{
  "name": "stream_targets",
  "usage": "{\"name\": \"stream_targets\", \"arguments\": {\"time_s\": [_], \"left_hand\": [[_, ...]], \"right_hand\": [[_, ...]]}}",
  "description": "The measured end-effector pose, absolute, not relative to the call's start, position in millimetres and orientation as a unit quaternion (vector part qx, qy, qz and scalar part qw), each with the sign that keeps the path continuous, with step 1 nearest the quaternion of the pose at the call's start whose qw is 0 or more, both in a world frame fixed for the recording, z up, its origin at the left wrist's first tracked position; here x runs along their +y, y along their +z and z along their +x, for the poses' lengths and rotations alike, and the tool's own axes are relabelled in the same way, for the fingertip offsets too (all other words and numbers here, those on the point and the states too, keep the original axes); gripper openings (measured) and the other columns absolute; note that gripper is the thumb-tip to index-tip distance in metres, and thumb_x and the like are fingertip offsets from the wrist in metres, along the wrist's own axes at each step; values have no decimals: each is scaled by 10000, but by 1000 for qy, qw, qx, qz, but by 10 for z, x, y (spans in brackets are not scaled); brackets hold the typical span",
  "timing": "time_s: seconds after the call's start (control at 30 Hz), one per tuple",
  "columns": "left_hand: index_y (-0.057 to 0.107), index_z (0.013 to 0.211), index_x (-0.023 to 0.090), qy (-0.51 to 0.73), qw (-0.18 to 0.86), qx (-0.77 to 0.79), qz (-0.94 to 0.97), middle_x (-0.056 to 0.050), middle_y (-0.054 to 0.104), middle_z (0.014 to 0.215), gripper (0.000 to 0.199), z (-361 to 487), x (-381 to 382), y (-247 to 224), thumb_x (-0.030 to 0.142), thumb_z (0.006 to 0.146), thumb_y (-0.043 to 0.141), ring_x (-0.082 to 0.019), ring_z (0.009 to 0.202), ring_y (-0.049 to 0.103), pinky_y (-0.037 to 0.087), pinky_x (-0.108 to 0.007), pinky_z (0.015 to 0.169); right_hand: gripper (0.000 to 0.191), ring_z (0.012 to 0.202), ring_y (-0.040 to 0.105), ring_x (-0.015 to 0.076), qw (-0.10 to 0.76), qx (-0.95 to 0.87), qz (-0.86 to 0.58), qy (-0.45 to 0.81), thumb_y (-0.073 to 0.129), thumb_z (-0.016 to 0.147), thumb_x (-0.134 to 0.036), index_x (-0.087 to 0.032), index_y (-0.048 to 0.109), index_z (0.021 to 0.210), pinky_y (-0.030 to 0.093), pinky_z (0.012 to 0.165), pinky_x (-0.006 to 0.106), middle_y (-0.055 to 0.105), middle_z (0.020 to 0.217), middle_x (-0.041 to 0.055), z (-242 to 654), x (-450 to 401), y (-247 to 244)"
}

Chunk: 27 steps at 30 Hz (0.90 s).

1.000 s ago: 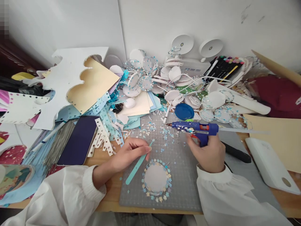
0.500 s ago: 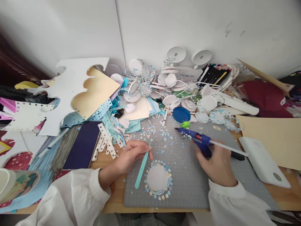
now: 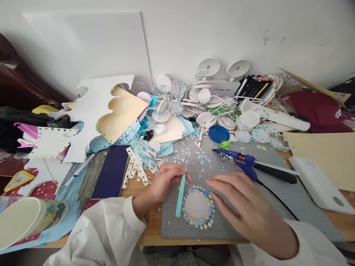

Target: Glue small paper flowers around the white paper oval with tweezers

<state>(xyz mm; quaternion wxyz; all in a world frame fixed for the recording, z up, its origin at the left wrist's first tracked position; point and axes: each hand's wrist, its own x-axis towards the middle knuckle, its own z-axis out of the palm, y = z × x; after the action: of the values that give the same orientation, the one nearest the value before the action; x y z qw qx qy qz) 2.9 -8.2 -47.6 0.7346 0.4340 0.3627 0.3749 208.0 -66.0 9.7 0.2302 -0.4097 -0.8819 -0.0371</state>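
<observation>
Left fingers [image 3: 178,170] pinch a stick [image 3: 180,199]; right fingers [image 3: 232,189] spread. Flower-ringed disc [image 3: 197,205] near the surface's [image 3: 153,226] front edge looks light; hold its rim.

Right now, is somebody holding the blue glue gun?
No, the blue glue gun lies on the grey mat, just beyond the right hand, with no fingers wrapped around it.

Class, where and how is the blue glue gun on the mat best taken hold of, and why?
Probably by the handle, coming from the near right: the glue gun lies with its handle angled back toward the near side and its nozzle pointing away to the left. Keep clear of the white glue stick jutting from its rear.
</observation>
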Motion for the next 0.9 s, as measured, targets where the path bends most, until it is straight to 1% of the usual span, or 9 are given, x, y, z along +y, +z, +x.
{"name": "stream_targets", "arguments": {"time_s": [0.1, 0.2, 0.33, 0.47, 0.57, 0.63, 0.7, 0.8, 0.9], "left_hand": [[585, 489, 124, 402, 750, 351, 392, 70, 178, 448, 311, 48, -80, -482, 300, 742, 625, -63, 458, 143, 134, -254, 477], [427, 417, 146, 428, 753, 357, 350, 59, 225, 468, 369, 74, -75, -481, 272, 674, 660, -61, 483, 174, 150, -241, 473], [487, 463, 135, 427, 746, 365, 357, 43, 318, 487, 299, 95, -73, -469, 276, 652, 669, -68, 506, 243, 177, -237, 479], [377, 441, 153, 402, 757, 347, 380, 62, 224, 483, 454, 79, -82, -480, 331, 739, 669, -61, 484, 176, 131, -253, 483], [527, 486, 130, 396, 742, 348, 415, 69, 210, 449, 426, 51, -82, -504, 369, 833, 592, -66, 461, 161, 121, -267, 495], [630, 550, 117, 399, 732, 353, 425, 72, 213, 427, 399, 32, -76, -518, 368, 853, 566, -67, 444, 164, 132, -269, 499], [649, 550, 117, 401, 728, 363, 422, 67, 240, 421, 396, 20, -70, -527, 368, 847, 575, -64, 436, 175, 147, -265, 497], [649, 549, 123, 393, 714, 387, 431, 45, 333, 438, 391, 19, -68, -523, 392, 829, 605, -70, 449, 243, 183, -253, 489], [695, 654, 130, 376, 679, 413, 476, 7, 499, 536, 321, 41, -77, -485, 414, 795, 647, -87, 515, 371, 259, -230, 505]], "right_hand": [[255, 887, 631, 247, 249, -918, -299, -84, 499, 888, -118, -133, 602, 1121, 535, 740, 396, 685, 1007, 114, 1828, -502, 113], [231, 833, 648, 247, 250, -927, -251, -120, 470, 889, -81, -127, 652, 1024, 569, 694, 382, 706, 919, 111, 1690, -360, 81], [236, 762, 654, 219, 264, -925, -217, -168, 457, 887, -66, -147, 678, 901, 577, 658, 348, 715, 822, 78, 1646, -251, 25], [223, 796, 665, 217, 312, -917, -190, -159, 449, 894, -77, -111, 661, 956, 571, 688, 343, 727, 865, 94, 1748, -197, -31], [205, 808, 672, 201, 381, -887, -240, -102, 487, 884, -78, -140, 619, 1028, 574, 709, 344, 730, 877, 82, 1870, -152, -90], [202, 780, 679, 186, 440, -851, -284, -42, 535, 861, -79, -188, 601, 1018, 575, 687, 336, 729, 847, 61, 1940, -128, -146], [221, 758, 683, 188, 503, -803, -319, 25, 573, 826, -60, -221, 597, 976, 571, 655, 340, 725, 826, 48, 1986, -118, -213], [244, 751, 680, 207, 588, -727, -337, 110, 585, 787, -23, -218, 592, 933, 561, 638, 366, 711, 800, 48, 2007, -129, -314], [207, 741, 676, 207, 620, -680, -348, 179, 571, 802, -34, -200, 569, 925, 552, 628, 366, 696, 783, 49, 1981, -153, -376]]}}
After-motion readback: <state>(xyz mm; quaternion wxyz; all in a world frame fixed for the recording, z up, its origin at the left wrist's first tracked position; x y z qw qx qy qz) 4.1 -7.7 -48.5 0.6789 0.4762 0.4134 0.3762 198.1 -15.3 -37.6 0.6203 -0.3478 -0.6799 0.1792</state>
